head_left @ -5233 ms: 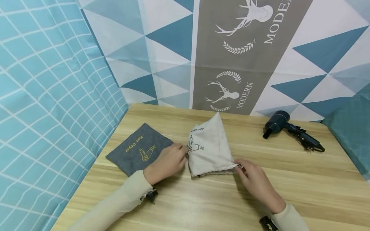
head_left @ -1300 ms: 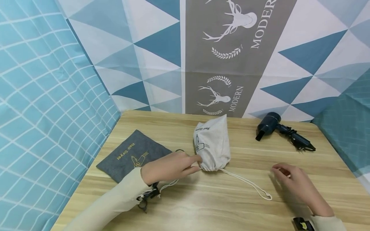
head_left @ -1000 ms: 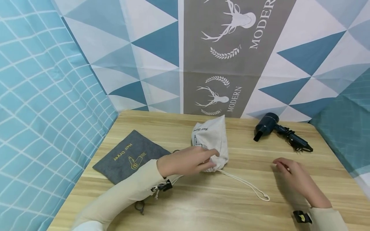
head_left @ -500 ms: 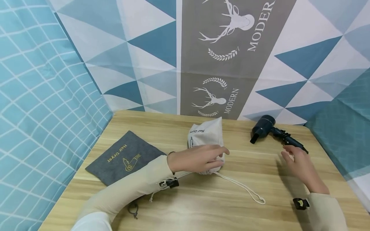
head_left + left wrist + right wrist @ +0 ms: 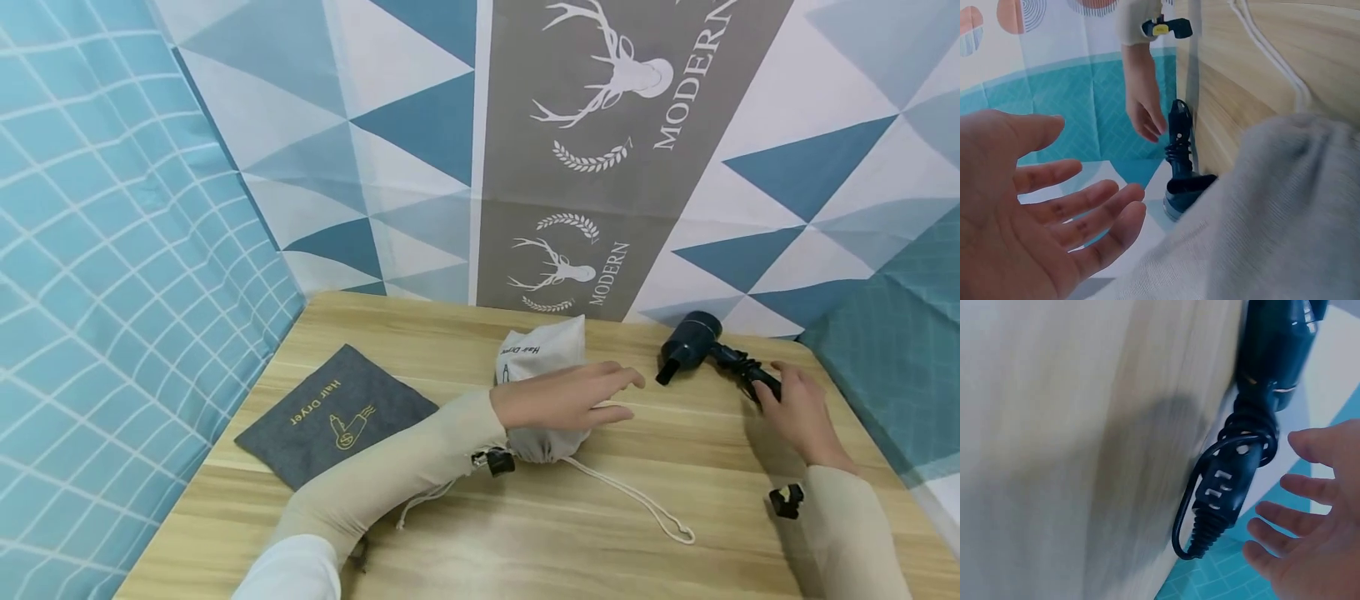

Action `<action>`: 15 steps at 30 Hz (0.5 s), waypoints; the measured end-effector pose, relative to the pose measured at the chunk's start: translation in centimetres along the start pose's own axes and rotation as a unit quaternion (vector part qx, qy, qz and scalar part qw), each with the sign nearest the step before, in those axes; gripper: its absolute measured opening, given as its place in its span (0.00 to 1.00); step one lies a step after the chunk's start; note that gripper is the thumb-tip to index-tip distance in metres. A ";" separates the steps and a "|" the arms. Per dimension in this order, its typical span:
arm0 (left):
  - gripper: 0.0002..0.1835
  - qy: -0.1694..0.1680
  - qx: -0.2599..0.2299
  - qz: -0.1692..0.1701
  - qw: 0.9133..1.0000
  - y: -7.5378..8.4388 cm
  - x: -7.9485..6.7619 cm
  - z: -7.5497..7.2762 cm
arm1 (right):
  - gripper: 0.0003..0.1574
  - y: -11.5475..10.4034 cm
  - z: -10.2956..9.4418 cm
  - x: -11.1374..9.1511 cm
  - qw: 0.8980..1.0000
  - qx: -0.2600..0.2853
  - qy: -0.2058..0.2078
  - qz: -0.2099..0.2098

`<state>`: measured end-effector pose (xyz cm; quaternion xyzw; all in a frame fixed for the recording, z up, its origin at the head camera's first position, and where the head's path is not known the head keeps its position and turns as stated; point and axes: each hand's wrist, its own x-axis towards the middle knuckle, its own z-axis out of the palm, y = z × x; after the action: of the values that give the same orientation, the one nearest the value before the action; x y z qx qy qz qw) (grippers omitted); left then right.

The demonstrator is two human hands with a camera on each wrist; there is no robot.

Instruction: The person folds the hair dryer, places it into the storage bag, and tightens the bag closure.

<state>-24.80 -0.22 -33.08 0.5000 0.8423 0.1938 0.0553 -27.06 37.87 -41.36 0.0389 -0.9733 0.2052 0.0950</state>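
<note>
A dark hair dryer (image 5: 690, 340) lies at the back right of the table, its cord wound round the handle. My right hand (image 5: 802, 417) is spread over the end of that handle; in the right wrist view the fingers (image 5: 1291, 519) are loosely bent beside the handle (image 5: 1229, 481), with a gap between. A pale drawstring bag (image 5: 555, 342) printed "Hair Dryer" bulges near the middle, its gathered mouth facing me. Above it my left hand (image 5: 570, 396) reaches across with nothing in its fingers, hiding much of the bag; the left wrist view shows the palm (image 5: 997, 244) empty.
A flat dark grey pouch (image 5: 307, 429) with yellow hair dryer print lies on the left. The bag's white cord loop (image 5: 645, 500) trails over the wooden table (image 5: 480, 533). Patterned cloth walls (image 5: 405, 167) stand behind and at the sides.
The bag's mouth, spread between both hands at first, is now gathered with its cord out. My right hand has moved back to the hair dryer; my left has slid rightward over the bag.
</note>
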 end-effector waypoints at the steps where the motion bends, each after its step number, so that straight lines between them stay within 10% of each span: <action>1: 0.25 0.001 0.002 -0.001 1.000 0.0 0.5 0.2 | 0.37 0.3 0.2 0.3 1.000 -0.005 -0.007 0.001; 15: 0.27 0.002 -0.006 -0.051 0.999 0.0 7.7 2.5 | 0.42 3.2 1.1 2.4 0.993 0.039 -0.105 0.035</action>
<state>-27.92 7.09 -34.63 0.4554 0.8657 0.1970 0.0668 -29.97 40.30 -43.13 0.0300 -0.9698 0.2413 -0.0167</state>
